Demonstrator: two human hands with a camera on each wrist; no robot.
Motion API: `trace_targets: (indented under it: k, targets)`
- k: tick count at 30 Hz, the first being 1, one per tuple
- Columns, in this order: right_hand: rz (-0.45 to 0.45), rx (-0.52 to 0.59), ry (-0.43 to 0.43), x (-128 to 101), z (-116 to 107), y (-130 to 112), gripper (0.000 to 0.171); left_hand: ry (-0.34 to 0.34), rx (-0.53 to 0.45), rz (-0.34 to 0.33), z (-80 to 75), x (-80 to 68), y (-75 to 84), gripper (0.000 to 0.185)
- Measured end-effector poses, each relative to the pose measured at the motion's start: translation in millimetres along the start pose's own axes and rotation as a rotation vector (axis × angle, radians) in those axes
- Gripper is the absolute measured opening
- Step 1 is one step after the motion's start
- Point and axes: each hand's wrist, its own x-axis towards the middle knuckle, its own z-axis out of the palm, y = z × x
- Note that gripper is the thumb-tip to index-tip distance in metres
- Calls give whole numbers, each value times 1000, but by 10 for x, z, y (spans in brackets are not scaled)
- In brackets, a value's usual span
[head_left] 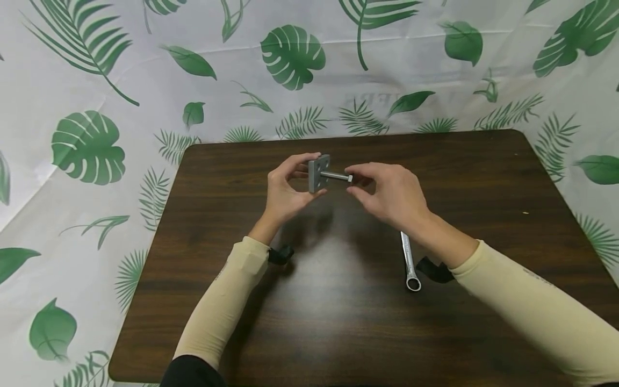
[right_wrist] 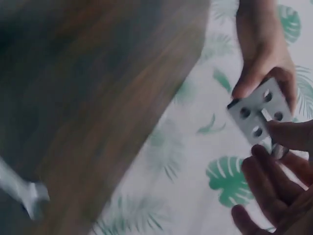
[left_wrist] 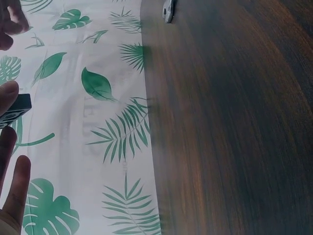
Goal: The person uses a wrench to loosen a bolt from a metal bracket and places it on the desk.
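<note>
A small grey metal plate [head_left: 318, 172] with several holes is held on edge above the dark wooden table [head_left: 338, 322]. My left hand [head_left: 290, 183] grips it between thumb and fingers. A silver bolt [head_left: 336, 176] sticks out of the plate toward the right, and my right hand [head_left: 374, 188] pinches its end at the fingertips. The right wrist view shows the plate [right_wrist: 259, 115] face on, with the left hand's fingers [right_wrist: 257, 73] at its top edge and my right fingers [right_wrist: 288, 134] at the bolt. In the left wrist view only a dark corner of the plate [left_wrist: 17, 105] shows beside fingers [left_wrist: 10, 147].
A silver ring spanner [head_left: 408, 260] lies on the table under my right forearm, also visible as a spanner [right_wrist: 22, 188] and a spanner end [left_wrist: 168, 10]. A white cloth with green leaves [head_left: 96, 107] hangs behind and around the table.
</note>
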Motion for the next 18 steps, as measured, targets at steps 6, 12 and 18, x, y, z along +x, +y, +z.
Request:
trace_targets:
  k: [6, 12, 18]
  targets:
    - [295, 323, -175, 43, -34, 54, 48, -1, -13, 2, 8, -7, 2, 62]
    - [351, 481, -244, 66, -60, 59, 38, -9, -14, 1, 10, -10, -2, 61]
    - [-308, -172, 106, 14, 13, 60, 29, -2, 10, -5, 2, -40, -102, 63]
